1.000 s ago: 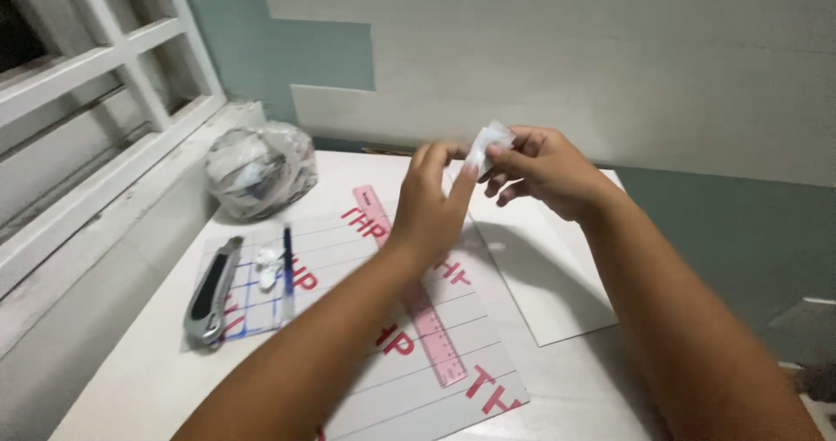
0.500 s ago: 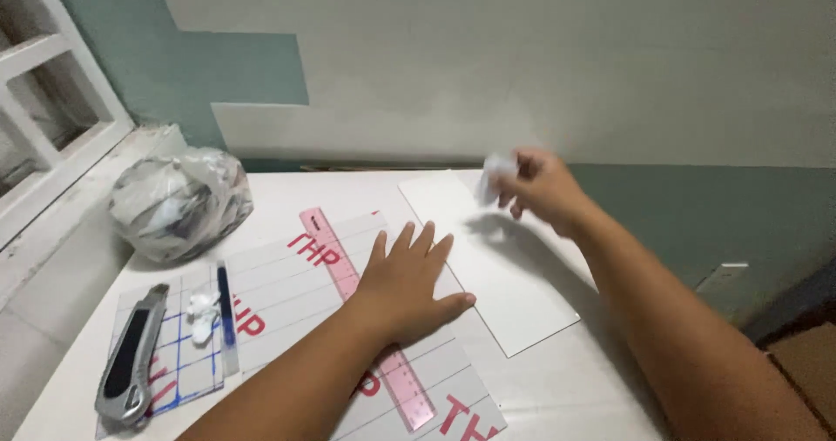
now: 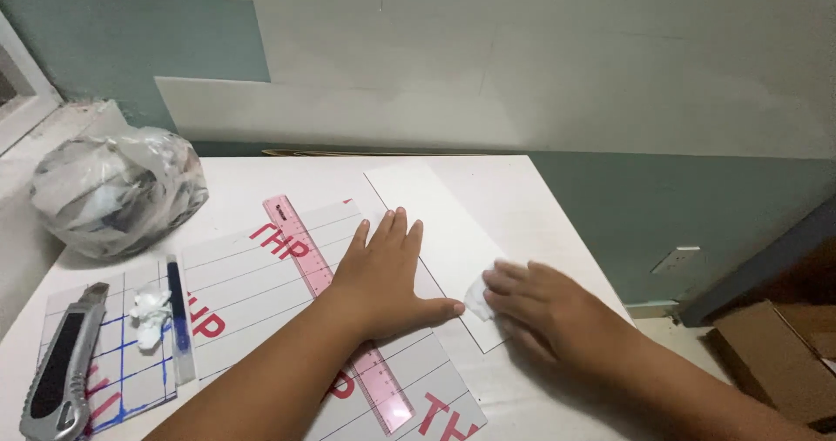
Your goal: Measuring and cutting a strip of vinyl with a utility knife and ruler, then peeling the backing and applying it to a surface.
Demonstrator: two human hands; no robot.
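Left hand (image 3: 383, 276) lies flat, palm down, fingers spread and straight; grip released, holding nothing. It presses across the near edge of a white sheet (image 3: 444, 223) and the lined board with red lettering (image 3: 261, 293) under it. A pink transparent ruler (image 3: 335, 310) runs under the wrist, from 11 o'clock to 5 o'clock of the hand.

Right hand (image 3: 544, 306) sits at 3 o'clock of the left, fingers curled down; grip clenched on a small crumpled white wad (image 3: 477, 300), tissue or cloth, cannot tell which. The wad touches the white sheet at its near right corner, just beside the left thumb.

White surface (image 3: 540, 206) carries the rest. At 9 o'clock of the left hand: a blue pen (image 3: 177, 306), a second crumpled white wad (image 3: 150, 313), and a grey and black utility knife (image 3: 61, 363), the first two on a sheet with blue grid lines (image 3: 122, 380). At 10 o'clock: a clear plastic bag of crumpled scraps (image 3: 117, 188), at the far left edge.
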